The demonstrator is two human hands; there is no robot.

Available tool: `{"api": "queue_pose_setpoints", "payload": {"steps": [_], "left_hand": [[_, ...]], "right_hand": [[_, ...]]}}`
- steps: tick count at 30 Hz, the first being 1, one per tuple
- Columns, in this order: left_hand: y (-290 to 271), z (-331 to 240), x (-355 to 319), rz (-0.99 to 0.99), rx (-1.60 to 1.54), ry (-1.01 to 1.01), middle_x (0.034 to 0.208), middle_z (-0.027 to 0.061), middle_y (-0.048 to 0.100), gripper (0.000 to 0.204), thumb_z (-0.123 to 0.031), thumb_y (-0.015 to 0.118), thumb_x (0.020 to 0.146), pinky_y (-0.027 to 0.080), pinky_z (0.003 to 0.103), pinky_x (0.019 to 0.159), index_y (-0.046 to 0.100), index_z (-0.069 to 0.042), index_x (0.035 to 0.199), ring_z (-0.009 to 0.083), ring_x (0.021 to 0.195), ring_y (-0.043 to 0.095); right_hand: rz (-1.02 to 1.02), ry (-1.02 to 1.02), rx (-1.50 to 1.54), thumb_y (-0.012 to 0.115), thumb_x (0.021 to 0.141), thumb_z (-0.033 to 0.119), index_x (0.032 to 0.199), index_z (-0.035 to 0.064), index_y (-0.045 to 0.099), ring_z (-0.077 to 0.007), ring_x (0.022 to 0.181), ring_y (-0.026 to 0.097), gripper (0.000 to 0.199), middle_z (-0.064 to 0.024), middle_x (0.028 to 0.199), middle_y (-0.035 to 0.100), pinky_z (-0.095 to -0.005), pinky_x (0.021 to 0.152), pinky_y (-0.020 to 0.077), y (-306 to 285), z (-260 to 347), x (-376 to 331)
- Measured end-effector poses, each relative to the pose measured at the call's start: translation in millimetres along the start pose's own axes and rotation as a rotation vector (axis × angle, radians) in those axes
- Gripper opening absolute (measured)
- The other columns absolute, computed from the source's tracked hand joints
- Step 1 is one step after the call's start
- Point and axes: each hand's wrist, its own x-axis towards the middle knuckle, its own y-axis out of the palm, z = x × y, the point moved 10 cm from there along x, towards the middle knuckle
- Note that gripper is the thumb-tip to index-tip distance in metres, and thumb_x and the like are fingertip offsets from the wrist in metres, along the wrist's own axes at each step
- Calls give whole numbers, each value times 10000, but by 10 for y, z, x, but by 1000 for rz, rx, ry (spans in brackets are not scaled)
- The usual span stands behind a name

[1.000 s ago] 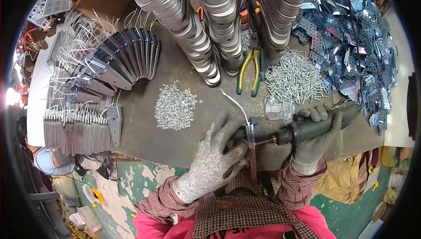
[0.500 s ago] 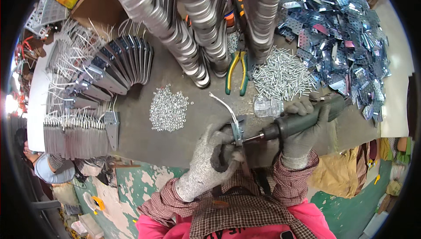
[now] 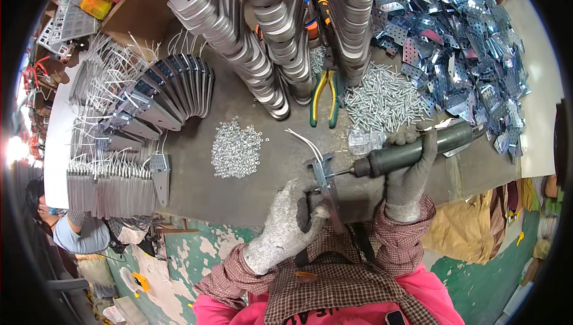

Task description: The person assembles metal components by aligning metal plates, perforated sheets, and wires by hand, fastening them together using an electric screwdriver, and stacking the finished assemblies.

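My left hand, in a grey-and-black work glove, is closed round a flat metal plate that carries a perforated bracket. Two white wires rise from the bracket's far end. My right hand, also gloved, grips a dark green electric screwdriver lying almost level. Its bit points left and meets the bracket's side; the exact contact is too small to make out. A loose pile of nuts lies to the left of the wires.
Tall stacks of bent metal plates stand at the back. Yellow-green pliers, a heap of screws and many blue-grey brackets lie to their right. Wired plates stand in rows at left. Another person is beyond the table's left edge.
The view has shifted slightly. The screwdriver has swung nearer level, with its bit still at the bracket. The plate and bracket have tilted a little, and my left fingers have changed position around them.
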Motion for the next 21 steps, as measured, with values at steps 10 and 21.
{"api": "queue_pose_setpoints", "payload": {"steps": [10,21], "left_hand": [[-216,-410,-127,-139,-17,513,1194,232,543,391,36,623,730,506,479,882,576,-44,1109,401,1119,560],[-625,126,836,-57,1143,250,969,131,564,172,-145,664,757,463,454,886,637,-49,898,313,1002,551]], "right_hand": [[275,181,454,638,937,231,1234,82,507,-140,788,499,358,-11,830,464,-327,848,482,423,-33,-77],[163,245,392,618,961,252,1243,41,514,-139,754,529,367,-26,811,516,-330,828,509,215,-232,-24]]}}
